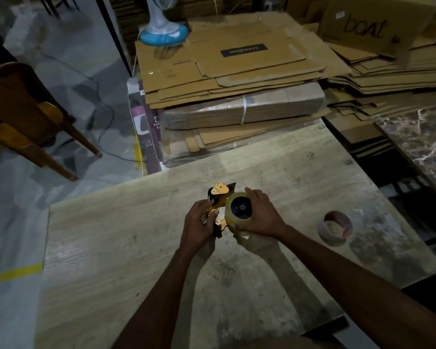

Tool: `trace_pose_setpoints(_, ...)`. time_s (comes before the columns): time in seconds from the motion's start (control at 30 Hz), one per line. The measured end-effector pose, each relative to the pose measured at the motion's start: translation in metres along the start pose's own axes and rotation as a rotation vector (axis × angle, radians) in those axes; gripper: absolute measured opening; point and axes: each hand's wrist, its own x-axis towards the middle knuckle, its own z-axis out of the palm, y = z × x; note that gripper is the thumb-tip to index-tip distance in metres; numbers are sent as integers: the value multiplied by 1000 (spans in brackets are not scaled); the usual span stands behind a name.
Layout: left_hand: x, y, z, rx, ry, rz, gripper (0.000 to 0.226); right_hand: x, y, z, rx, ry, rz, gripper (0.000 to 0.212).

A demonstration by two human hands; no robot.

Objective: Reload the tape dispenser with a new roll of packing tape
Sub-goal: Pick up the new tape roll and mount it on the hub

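A yellow tape dispenser [219, 195] stands over the middle of the wooden table [116, 235]. My left hand [198, 222] grips its handle and lower frame from the left. A new roll of clear packing tape [230, 219] sits on the dispenser's black hub, facing the camera. My right hand [261, 215] wraps around that roll from the right, thumb over its top edge. The dispenser's handle is mostly hidden under my left hand.
An almost spent tape core [334, 229] lies on the table to the right of my hands. Flattened cardboard stacks [237, 71] and a box marked "boat" [373, 23] fill the back. A blue fan base [163, 34] stands on them. A wooden chair [23, 114] is at left.
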Motion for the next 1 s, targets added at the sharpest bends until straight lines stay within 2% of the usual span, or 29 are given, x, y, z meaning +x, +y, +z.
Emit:
trace_pose_setpoints(0.17,2,-7,1,24,-34,2,28,-5,19,-12,63,-117,-168,124)
trace_pose_setpoints(0.27,2,-7,4,20,-24,0,30,-6,15,-10,58,-86,-202,124)
trace_pose_setpoints(0.37,4,-7,3,32,-31,-1,30,-6,3,-3,-63,-50,-131,136)
trace_pose_setpoints(0.47,7,-6,0,83,-54,4,27,-3,-3,5,-109,7,-26,135)
trace_pose_setpoints(0.6,14,-1,-1,207,-82,17,32,-3,2,3,-12,2,6,129)
trace_pose_setpoints(0.8,37,3,-4,305,-247,70,31,-7,9,1,71,-10,-20,135)
trace_pose_setpoints(1.0,20,9,-5,143,-190,27,33,-10,16,-1,99,-12,-20,132)
